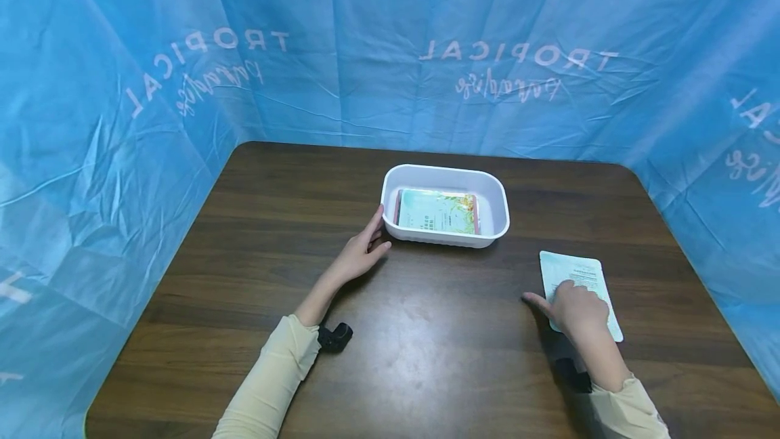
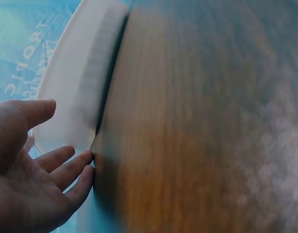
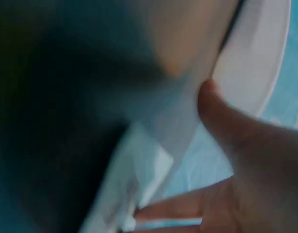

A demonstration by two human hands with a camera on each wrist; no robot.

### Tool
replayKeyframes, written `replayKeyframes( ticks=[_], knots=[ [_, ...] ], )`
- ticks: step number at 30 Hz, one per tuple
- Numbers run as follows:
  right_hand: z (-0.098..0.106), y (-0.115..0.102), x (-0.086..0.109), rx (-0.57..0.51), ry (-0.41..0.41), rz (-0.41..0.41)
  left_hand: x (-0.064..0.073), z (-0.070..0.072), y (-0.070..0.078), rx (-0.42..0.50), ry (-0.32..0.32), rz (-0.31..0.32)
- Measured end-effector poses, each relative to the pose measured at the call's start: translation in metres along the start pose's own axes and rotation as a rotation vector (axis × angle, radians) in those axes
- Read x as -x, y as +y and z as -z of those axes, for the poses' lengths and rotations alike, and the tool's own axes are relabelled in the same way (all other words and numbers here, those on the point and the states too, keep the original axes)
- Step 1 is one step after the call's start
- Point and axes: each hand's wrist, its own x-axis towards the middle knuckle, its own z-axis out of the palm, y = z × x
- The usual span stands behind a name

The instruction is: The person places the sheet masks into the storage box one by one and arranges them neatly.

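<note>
A white plastic basin [image 1: 447, 239] stands at the middle back of the table. Inside it lies a flat pale-green packet [image 1: 434, 211] with an orange floral print and reddish edges showing beneath. My left hand [image 1: 355, 257] reaches to the basin's near left corner, index fingertip at the rim, thumb apart from the other fingers. On the right, a light-green sachet [image 1: 573, 265] lies on the table, printed with small text. My right hand [image 1: 580, 311] is over its lower part, thumb stretched out to the left, fingertips at the sachet [image 3: 141, 160] in the blurred right wrist view.
The dark wood-grain table [image 1: 414, 351] reflects light at its front middle. Blue cloth [image 1: 378, 53] with mirrored white lettering hangs behind it and along both sides. A small black device [image 1: 335, 337] sits at the left wrist.
</note>
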Motion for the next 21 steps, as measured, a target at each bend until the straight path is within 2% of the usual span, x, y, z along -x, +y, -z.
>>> replayKeyframes(
  ticks=[4,9,12,17,19,21],
  knots=[
    [-0.01,-0.008,0.003,0.003,0.088,0.031,0.0,0.0,0.0,-0.003,0.001,0.01],
    [-0.019,-0.016,0.008,0.058,0.18,0.115,0.0,0.0,-0.003,-0.016,-0.002,0.019],
    [-0.015,-0.016,0.01,0.076,0.16,0.158,-0.001,0.0,-0.002,-0.016,-0.005,0.021],
    [-0.001,-0.011,0.008,0.046,0.049,0.174,0.0,0.0,0.0,-0.015,0.012,0.011],
    [-0.002,-0.011,0.008,0.057,0.062,0.174,0.0,-0.001,0.0,-0.015,0.013,0.01],
    [-0.008,-0.013,0.009,0.087,0.112,0.179,0.0,-0.001,0.001,-0.013,0.006,0.009]
  ],
)
